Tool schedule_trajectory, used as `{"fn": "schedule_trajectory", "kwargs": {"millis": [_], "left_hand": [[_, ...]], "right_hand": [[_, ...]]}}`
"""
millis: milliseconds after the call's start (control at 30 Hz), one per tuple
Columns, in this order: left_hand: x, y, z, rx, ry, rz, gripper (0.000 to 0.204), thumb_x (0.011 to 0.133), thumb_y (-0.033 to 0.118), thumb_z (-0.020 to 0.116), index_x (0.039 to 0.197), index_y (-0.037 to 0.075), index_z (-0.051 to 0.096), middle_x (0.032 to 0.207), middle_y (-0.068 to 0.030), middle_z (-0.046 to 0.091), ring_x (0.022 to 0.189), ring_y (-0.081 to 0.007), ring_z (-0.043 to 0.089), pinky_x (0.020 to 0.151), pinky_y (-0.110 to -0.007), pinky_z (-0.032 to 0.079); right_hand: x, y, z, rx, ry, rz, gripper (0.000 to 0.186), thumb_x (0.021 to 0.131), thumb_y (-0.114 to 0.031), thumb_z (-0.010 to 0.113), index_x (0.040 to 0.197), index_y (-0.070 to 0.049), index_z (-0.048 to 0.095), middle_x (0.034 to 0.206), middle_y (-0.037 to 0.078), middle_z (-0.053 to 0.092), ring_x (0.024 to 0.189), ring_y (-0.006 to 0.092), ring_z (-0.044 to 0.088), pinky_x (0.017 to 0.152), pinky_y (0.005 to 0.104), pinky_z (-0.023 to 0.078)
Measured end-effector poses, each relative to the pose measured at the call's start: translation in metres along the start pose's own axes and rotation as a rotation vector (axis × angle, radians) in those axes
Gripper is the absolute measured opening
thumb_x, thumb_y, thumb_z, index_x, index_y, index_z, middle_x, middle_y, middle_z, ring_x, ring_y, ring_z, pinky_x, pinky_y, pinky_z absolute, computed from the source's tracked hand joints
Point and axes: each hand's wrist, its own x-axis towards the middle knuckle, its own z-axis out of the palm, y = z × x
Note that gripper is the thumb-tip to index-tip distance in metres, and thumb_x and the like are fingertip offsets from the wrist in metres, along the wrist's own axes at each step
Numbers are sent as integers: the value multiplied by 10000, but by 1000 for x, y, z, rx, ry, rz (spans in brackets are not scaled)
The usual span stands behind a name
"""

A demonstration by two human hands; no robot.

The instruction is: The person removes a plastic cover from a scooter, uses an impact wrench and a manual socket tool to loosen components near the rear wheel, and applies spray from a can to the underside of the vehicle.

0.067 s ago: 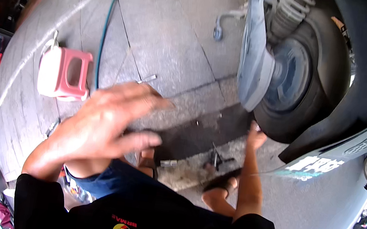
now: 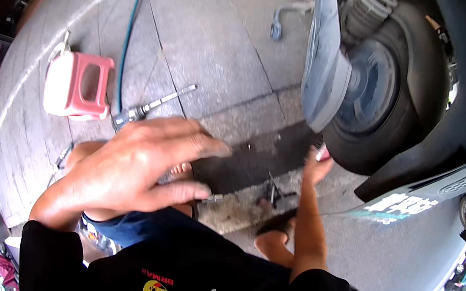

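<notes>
My left hand (image 2: 152,160) hovers in front of my body, its fingers stretched out and apart, holding nothing. Partly covered by it, a slim metal rod on a tool (image 2: 155,101) lies on the floor beyond. My right hand (image 2: 317,169) is closed around a small pink-and-white thing (image 2: 321,153) with a dark, bristle-like edge; its exact kind is unclear. That hand is low beside the scooter's wheel (image 2: 367,93) and tyre; whether it touches the tyre I cannot tell.
A pink plastic stool (image 2: 78,101) stands at left, near a blue-green hose (image 2: 130,40). A dark tool (image 2: 277,197) lies by my sandalled foot (image 2: 274,242). The scooter's grey body panel (image 2: 430,196) fills the right side. A dark wet patch (image 2: 241,168) marks the floor.
My right hand has shifted slightly left, and the pink-and-white thing in it now shows. More of the rod tool shows beyond my left hand, which stays outstretched. The view has shifted a little.
</notes>
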Motion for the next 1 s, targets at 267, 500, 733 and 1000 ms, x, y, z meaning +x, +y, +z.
{"fn": "schedule_trajectory", "kwargs": {"millis": [267, 500, 733, 1000], "left_hand": [[25, 6, 21, 178, -8, 11, 415, 685, 214, 775, 1022, 6, 648, 951, -139, 630, 854, -271, 619, 761, -372, 517], [13, 25, 32, -136, 37, 65, 168, 750, 113, 685, 870, 14, 623, 823, -108, 599, 784, -265, 635, 667, -379, 517], [-17, -21, 58, -653, 686, -703, 213, 845, 212, 679, 913, 11, 659, 711, -185, 627, 662, -322, 622, 613, -379, 478], [-78, 107, -48, -2415, 988, -62, 561, 962, 549, 384, 1327, 133, 477, 1321, -69, 540, 1213, -242, 513, 1020, -432, 413]], "right_hand": [[-117, -30, 38, -327, -361, -177, 715, 745, -255, 815, 1254, 51, 416, 1144, 202, 507, 1036, 294, 538, 924, 401, 439], [-151, -152, 31, 38, -593, 393, 671, 843, -247, 701, 1351, 35, 365, 1211, 166, 529, 1068, 246, 523, 954, 345, 413], [-164, -285, 54, 447, -682, 739, 419, 916, -238, 596, 1276, -59, 478, 1013, 65, 633, 913, 183, 632, 805, 340, 523], [-225, -546, 76, 932, -1271, 1497, 663, 908, -512, 504, 1318, 8, 488, 1180, 213, 618, 1026, 350, 624, 900, 458, 495]]}}
